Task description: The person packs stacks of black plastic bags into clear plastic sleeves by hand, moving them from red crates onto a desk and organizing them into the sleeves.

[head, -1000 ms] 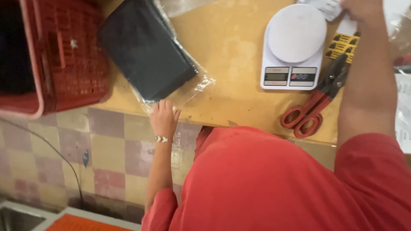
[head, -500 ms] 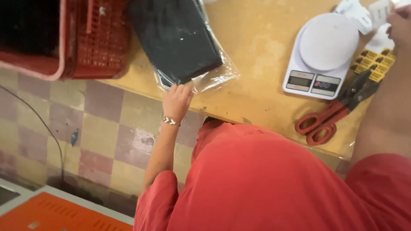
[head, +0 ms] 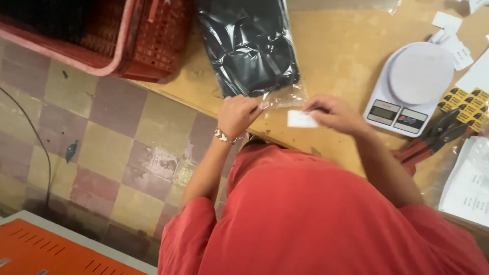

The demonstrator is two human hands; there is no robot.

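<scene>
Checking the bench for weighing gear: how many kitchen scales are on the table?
1. The white kitchen scale sits on the wooden table beyond the right hand; more may lie outside the view.

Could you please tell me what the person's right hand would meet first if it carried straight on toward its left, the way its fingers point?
Most likely the open clear end of the plastic bag holding dark fabric, then the left hand. The right hand carries a small white paper slip; depth is uncertain.
</scene>
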